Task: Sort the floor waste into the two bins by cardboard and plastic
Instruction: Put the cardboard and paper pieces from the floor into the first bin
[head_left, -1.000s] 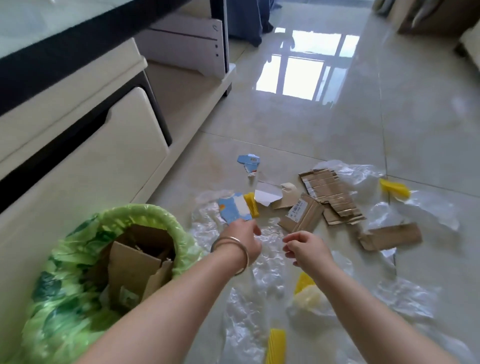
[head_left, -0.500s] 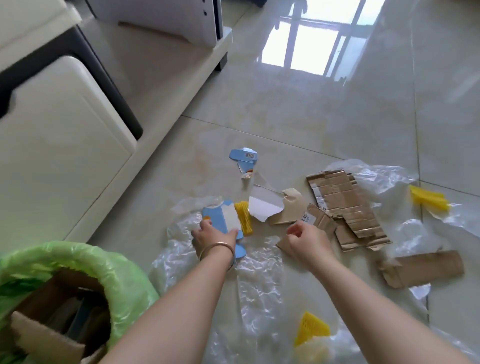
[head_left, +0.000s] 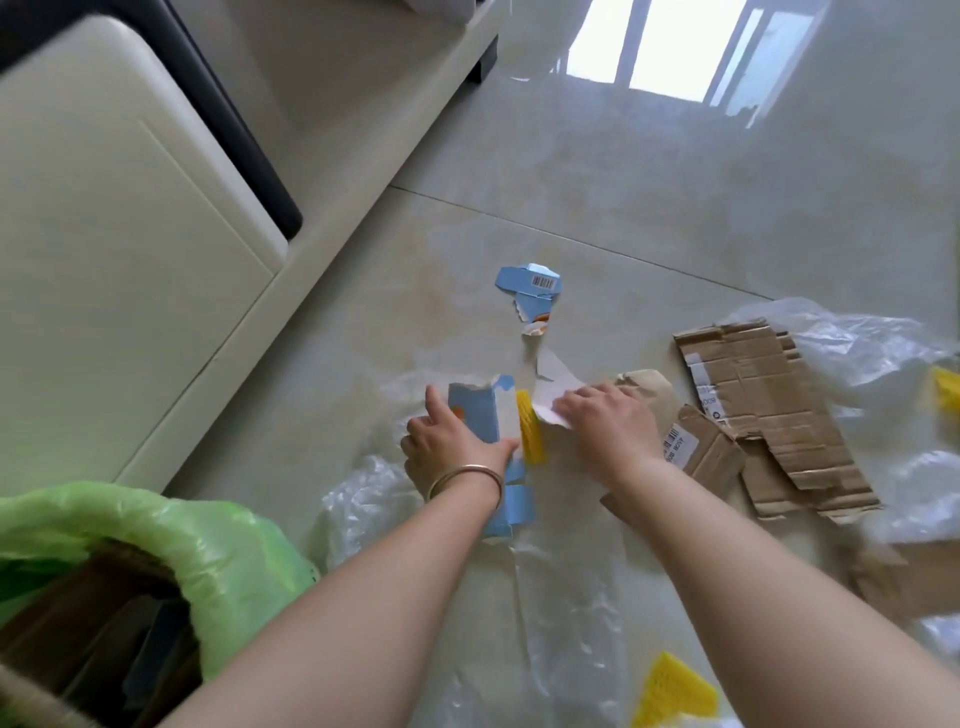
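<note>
My left hand (head_left: 451, 441) grips a torn blue and white carton piece (head_left: 485, 415) lying on the floor, thumb on its right edge. My right hand (head_left: 605, 421) presses on a white torn card piece (head_left: 556, 392) beside a tan one (head_left: 647, 384). A yellow plastic strip (head_left: 532, 428) lies between the hands. Another blue carton scrap (head_left: 530, 291) lies farther away. A bin lined with a green bag (head_left: 156, 525) at lower left holds brown cardboard. Clear plastic film (head_left: 561, 597) spreads under my arms.
Flattened corrugated cardboard (head_left: 769, 410) lies at right, with more clear plastic (head_left: 852, 343) behind it. Another yellow plastic piece (head_left: 675, 691) sits at the bottom. A cream cabinet (head_left: 130, 249) runs along the left. Glossy tiled floor stretches ahead.
Both hands moved forward onto the scraps. My left hand closed around the blue carton piece, and my right hand shifted from the labelled cardboard onto the white piece. The view has leaned closer.
</note>
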